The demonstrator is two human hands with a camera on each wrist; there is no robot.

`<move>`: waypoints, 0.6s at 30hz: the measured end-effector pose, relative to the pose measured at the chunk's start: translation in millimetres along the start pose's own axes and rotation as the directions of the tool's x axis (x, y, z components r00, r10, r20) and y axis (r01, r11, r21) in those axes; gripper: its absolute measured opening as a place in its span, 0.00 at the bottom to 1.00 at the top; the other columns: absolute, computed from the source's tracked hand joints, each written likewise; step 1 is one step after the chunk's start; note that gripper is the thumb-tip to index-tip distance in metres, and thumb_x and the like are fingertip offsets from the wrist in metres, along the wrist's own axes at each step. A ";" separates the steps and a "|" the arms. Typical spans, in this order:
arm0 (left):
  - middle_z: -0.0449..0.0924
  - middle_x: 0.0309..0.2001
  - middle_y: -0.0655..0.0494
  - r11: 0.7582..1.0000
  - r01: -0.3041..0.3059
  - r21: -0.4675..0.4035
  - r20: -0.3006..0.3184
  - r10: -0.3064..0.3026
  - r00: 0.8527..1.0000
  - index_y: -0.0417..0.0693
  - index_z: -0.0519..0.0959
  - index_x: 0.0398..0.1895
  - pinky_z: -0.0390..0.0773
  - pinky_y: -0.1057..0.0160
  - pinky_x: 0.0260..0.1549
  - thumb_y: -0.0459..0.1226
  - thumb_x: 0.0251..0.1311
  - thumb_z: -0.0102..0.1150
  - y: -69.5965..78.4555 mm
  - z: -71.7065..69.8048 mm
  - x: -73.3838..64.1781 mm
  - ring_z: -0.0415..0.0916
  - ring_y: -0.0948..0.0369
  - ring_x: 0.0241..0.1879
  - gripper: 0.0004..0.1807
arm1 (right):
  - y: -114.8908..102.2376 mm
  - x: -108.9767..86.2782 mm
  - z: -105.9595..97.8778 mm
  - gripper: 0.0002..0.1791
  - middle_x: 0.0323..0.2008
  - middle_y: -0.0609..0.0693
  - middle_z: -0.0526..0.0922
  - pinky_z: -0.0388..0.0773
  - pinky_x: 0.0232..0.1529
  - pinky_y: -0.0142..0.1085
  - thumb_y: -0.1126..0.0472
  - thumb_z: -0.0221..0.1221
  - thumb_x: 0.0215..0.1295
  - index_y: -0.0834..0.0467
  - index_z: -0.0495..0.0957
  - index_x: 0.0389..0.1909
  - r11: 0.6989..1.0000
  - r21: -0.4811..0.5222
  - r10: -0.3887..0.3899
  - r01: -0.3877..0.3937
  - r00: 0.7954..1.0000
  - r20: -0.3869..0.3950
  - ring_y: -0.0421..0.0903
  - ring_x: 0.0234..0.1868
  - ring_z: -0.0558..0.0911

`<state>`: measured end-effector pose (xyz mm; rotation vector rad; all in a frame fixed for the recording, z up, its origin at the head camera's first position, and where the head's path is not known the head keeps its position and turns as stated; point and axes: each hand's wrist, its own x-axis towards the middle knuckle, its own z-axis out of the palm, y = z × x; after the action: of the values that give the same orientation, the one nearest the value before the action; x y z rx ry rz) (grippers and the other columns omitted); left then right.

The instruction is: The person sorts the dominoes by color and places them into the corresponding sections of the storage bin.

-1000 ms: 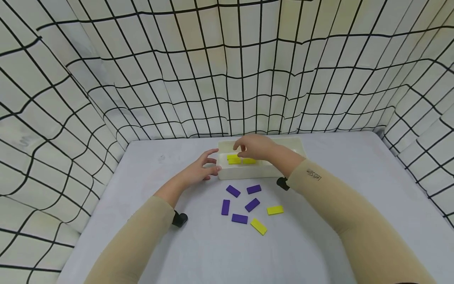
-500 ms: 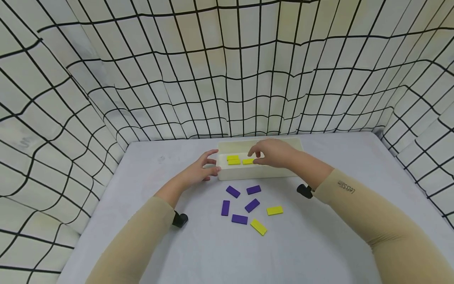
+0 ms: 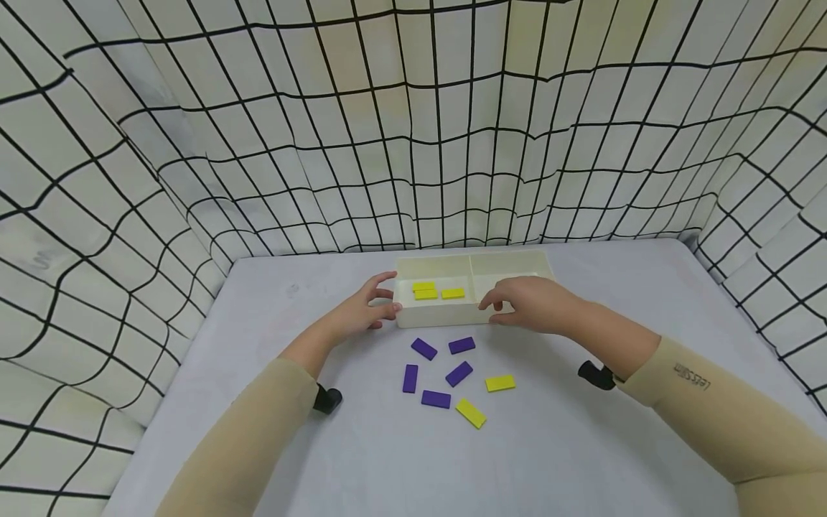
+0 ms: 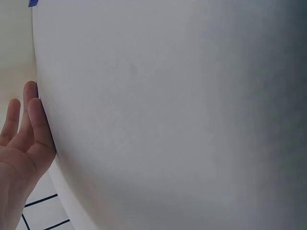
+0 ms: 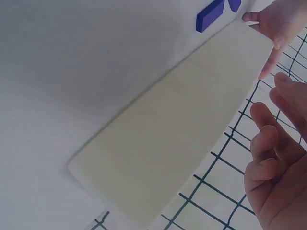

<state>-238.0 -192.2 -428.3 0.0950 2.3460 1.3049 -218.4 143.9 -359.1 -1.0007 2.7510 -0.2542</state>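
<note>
A cream-white open box [image 3: 439, 316] with two compartments stands at the back of the table. Three yellow blocks [image 3: 453, 293] lie in its left compartment. My left hand [image 3: 358, 312] touches the box's left end with spread fingers; in the left wrist view its fingers [image 4: 41, 122] look fairly straight. Over the right part of the front wall hovers my right hand [image 3: 533, 305], fingers loosely bent. The right wrist view shows nothing held in that hand [image 5: 278, 163]. In front of the box lie several flat purple blocks [image 3: 459, 373] and two more yellow blocks [image 3: 500, 383].
The white table [image 3: 388, 467] reaches up to a black grid net [image 3: 439, 158] over pale walls at the back and sides. A black wrist camera [image 3: 596, 375] sits at the right wrist, another black camera [image 3: 328, 400] at the left.
The right hand has moved right and toward the front, out of the left compartment, uncovering the divider and the yellow blocks. The left hand has stayed at the box's end.
</note>
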 end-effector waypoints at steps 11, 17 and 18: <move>0.62 0.69 0.55 1.000 -0.010 -0.009 0.001 0.010 1.000 0.83 0.48 0.75 0.75 0.53 0.56 0.52 0.65 0.62 -1.0 0.0 0.7 0.78 0.57 0.54 0.42 | 5.5 -29.7 23.0 0.13 0.36 0.36 0.80 0.77 0.40 0.35 0.55 0.68 0.62 0.46 0.85 0.48 0.999 0.037 -0.020 0.020 1.000 0.014 0.42 0.37 0.79; 0.62 0.69 0.55 1.000 -0.013 -0.014 -0.001 0.013 1.000 0.83 0.48 0.74 0.75 0.54 0.56 0.53 0.64 0.62 -0.6 -0.3 -0.3 0.78 0.58 0.54 0.42 | 3.1 -36.0 36.8 0.12 0.34 0.35 0.79 0.77 0.38 0.32 0.55 0.68 0.62 0.46 0.86 0.46 0.996 0.086 -0.039 0.034 0.998 0.057 0.40 0.35 0.78; 0.62 0.69 0.55 1.000 -0.013 -0.013 -0.001 0.013 1.000 0.83 0.48 0.74 0.75 0.54 0.56 0.53 0.64 0.62 -0.8 -0.1 0.1 0.78 0.58 0.54 0.42 | 2.4 -36.8 39.1 0.12 0.34 0.35 0.79 0.77 0.38 0.32 0.55 0.68 0.62 0.46 0.86 0.46 0.995 0.093 -0.037 0.030 0.997 0.071 0.40 0.35 0.78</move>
<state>-238.0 -192.6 -428.9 0.1062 2.3415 1.3263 -182.6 166.0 -392.6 -1.0122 2.6334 -0.3396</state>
